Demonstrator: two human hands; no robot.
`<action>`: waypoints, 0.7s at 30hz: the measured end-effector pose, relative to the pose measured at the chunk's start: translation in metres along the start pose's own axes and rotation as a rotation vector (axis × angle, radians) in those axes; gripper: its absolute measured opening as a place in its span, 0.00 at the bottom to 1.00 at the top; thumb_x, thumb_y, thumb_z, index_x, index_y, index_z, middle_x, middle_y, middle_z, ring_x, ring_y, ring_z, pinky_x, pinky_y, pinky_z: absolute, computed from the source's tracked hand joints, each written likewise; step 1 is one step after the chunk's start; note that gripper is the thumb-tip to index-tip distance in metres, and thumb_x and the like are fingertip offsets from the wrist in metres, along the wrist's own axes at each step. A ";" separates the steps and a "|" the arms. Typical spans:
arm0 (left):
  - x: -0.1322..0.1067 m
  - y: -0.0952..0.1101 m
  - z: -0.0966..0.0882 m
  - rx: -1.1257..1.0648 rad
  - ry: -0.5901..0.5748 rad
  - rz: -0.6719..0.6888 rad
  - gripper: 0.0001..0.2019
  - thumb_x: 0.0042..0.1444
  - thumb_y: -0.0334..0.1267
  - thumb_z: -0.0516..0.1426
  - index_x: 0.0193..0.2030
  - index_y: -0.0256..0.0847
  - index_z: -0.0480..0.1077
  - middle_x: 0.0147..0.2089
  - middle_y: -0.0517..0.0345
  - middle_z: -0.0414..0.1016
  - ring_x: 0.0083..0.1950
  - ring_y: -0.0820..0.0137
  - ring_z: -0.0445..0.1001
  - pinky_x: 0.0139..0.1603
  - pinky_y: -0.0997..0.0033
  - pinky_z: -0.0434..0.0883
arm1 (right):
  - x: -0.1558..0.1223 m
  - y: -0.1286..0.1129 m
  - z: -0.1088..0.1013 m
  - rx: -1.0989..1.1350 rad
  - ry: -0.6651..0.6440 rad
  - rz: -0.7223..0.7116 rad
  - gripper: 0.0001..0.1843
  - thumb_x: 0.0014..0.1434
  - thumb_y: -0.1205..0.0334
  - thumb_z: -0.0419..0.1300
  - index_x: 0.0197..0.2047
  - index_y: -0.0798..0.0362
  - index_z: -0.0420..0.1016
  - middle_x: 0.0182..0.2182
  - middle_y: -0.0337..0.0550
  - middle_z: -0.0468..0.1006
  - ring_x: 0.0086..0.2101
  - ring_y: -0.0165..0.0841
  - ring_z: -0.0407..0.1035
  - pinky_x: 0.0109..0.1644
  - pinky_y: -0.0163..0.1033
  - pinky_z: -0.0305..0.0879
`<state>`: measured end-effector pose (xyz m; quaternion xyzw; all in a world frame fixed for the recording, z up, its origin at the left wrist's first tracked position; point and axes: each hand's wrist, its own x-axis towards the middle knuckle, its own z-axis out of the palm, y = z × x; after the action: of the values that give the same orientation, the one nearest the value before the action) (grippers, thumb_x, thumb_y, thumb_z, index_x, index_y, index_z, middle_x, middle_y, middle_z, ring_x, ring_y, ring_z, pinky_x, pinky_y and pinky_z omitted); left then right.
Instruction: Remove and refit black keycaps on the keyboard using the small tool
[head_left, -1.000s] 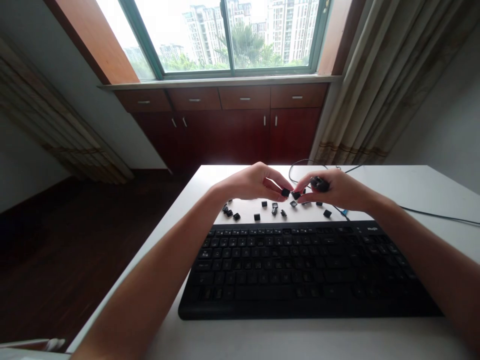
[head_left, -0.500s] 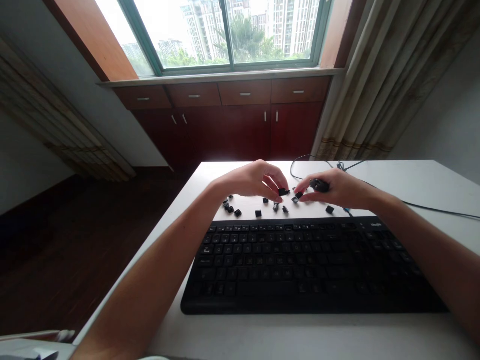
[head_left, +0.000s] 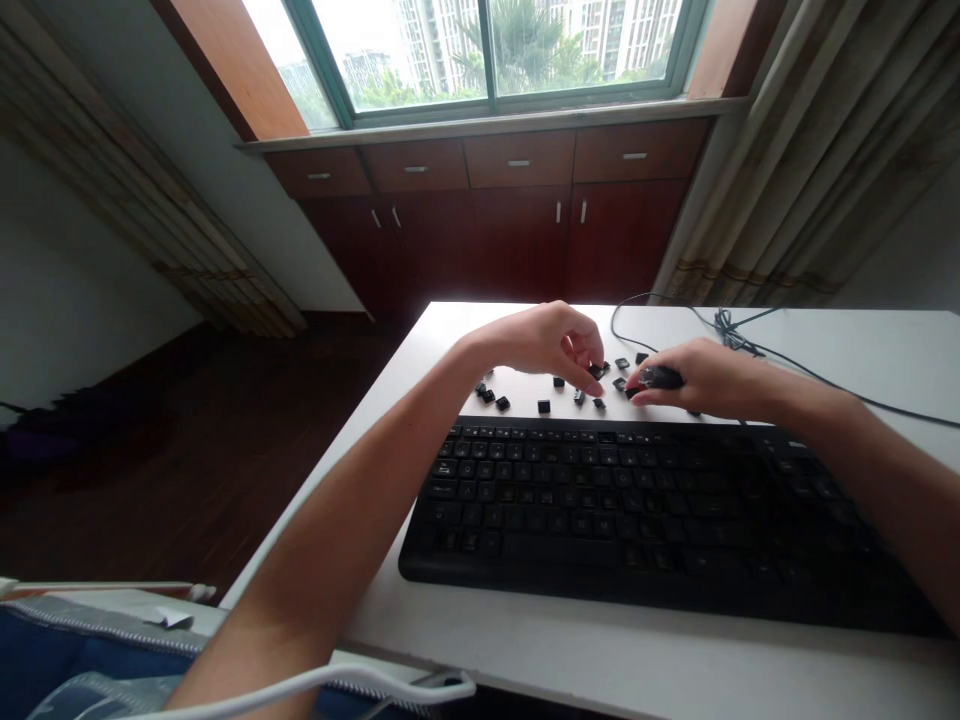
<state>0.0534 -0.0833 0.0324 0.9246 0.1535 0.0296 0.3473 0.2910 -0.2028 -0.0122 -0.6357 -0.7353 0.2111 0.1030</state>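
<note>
A black keyboard (head_left: 637, 510) lies across the white table (head_left: 825, 650) in front of me. Just beyond its far edge several loose black keycaps (head_left: 543, 406) are scattered on the table. My left hand (head_left: 551, 342) hovers over them with curled fingers, the fingertips pinched on one black keycap (head_left: 598, 371). My right hand (head_left: 709, 380) is close beside it, closed round a small black object (head_left: 658, 377) that I cannot make out. The two hands almost touch above the keycaps.
A black cable (head_left: 757, 348) runs across the far right of the table. Dark red cabinets (head_left: 517, 230) stand under a window, with curtains (head_left: 817, 170) to the right. At the bottom left are blue fabric (head_left: 82, 650) and a white cord (head_left: 315, 682).
My view has swung, so the table sits further right and lower. Both hands have sunk closer to the table, and the left fingertips have moved right towards the right hand.
</note>
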 end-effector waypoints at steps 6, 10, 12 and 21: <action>0.002 -0.004 0.003 0.021 0.006 0.019 0.21 0.44 0.50 0.71 0.41 0.40 0.78 0.37 0.57 0.80 0.37 0.68 0.77 0.34 0.71 0.68 | 0.003 0.003 0.003 -0.031 -0.040 -0.024 0.25 0.54 0.38 0.65 0.47 0.45 0.85 0.39 0.44 0.85 0.37 0.43 0.77 0.41 0.42 0.69; 0.002 -0.006 0.005 -0.016 0.000 -0.026 0.20 0.43 0.47 0.72 0.41 0.40 0.78 0.41 0.55 0.81 0.42 0.64 0.79 0.35 0.70 0.71 | 0.000 0.000 -0.002 -0.018 -0.069 -0.034 0.25 0.56 0.39 0.64 0.49 0.46 0.83 0.43 0.43 0.85 0.36 0.40 0.76 0.40 0.40 0.68; 0.003 -0.005 0.006 -0.014 0.003 -0.032 0.19 0.43 0.44 0.72 0.41 0.40 0.79 0.41 0.55 0.82 0.41 0.65 0.79 0.35 0.70 0.71 | -0.003 -0.006 -0.006 0.023 -0.026 -0.043 0.24 0.57 0.39 0.64 0.47 0.47 0.83 0.41 0.43 0.85 0.34 0.38 0.75 0.38 0.39 0.67; 0.004 0.002 0.010 -0.043 0.093 0.097 0.16 0.48 0.41 0.70 0.41 0.37 0.78 0.37 0.55 0.81 0.36 0.70 0.78 0.35 0.72 0.71 | -0.011 -0.038 -0.015 0.316 0.124 0.014 0.31 0.52 0.32 0.64 0.46 0.49 0.80 0.27 0.38 0.75 0.24 0.30 0.64 0.25 0.35 0.58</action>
<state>0.0592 -0.0900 0.0257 0.9210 0.1237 0.0926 0.3577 0.2651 -0.2144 0.0191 -0.6284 -0.6808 0.2853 0.2453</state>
